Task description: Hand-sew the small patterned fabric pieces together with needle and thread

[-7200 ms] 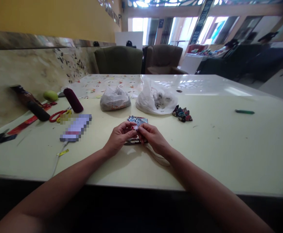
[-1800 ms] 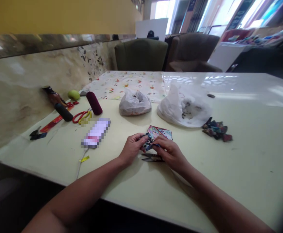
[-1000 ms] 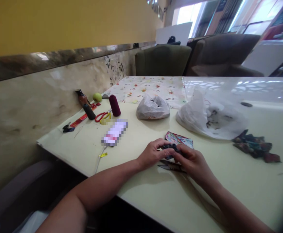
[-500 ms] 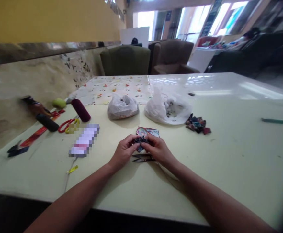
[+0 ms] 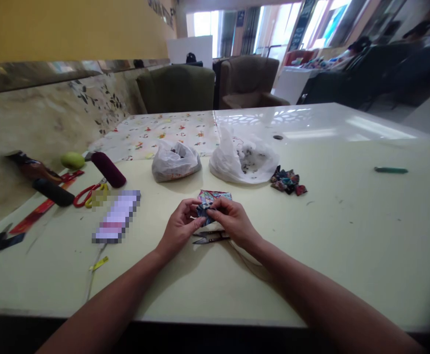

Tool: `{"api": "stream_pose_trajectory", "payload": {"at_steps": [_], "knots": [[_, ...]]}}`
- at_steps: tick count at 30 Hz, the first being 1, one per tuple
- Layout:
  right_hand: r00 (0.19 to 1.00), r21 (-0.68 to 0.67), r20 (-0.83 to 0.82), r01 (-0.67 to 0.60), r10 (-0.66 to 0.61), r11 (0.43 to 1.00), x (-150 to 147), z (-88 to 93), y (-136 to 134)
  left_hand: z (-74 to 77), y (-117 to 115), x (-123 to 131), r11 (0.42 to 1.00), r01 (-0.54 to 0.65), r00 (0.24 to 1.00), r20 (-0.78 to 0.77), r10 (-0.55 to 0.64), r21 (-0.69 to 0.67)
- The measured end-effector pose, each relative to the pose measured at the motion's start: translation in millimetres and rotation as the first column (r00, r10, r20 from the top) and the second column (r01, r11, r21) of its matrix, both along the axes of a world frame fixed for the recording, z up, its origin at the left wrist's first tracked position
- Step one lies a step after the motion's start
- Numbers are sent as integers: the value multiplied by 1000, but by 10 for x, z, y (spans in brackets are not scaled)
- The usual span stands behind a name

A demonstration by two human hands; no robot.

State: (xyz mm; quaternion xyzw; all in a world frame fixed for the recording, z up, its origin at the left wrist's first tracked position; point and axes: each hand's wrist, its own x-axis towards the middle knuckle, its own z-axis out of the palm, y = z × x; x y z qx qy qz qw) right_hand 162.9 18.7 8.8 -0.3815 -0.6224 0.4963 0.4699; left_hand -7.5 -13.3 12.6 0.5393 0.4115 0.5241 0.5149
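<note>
Small dark-blue patterned fabric piece (image 5: pixel 204 213): folded, creased, pale-marked.
My left fingers (image 5: pixel 196 224): clamped on its left side.
My right fingers (image 5: pixel 218 216): pinching its right edge.

The left hand (image 5: pixel 181 223) and right hand (image 5: pixel 235 220) pinch a blue cloth (image 5: pixel 204 215), with snips (image 5: pixel 210 237) at six o'clock from it, a white bag (image 5: pixel 174 166) at eleven, a wider bag (image 5: pixel 227 164) at one, cloth scraps (image 5: pixel 288 182) at two and a phone (image 5: pixel 117 216) at nine.

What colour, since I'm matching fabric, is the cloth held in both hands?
The cloth looks dark blue with paler marks, as the head view shows.
</note>
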Motion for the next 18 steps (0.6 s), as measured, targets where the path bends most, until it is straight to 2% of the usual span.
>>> {"api": "stream_pose_trajectory", "payload": {"at_steps": [7, 13, 18], "knots": [[1000, -20, -16, 8, -8, 1000, -6, 2, -3, 12, 8, -2, 997, -62, 998, 9, 63, -41], [998, -43, -51, -33, 31, 999, -26, -17, -15, 12, -10, -19, 993, -117, 993, -14, 117, 2], [986, -53, -162, -51, 42, 997, -52, -70, 5, 28, -23, -16, 985, -168, 985, -45, 169, 29]]}}
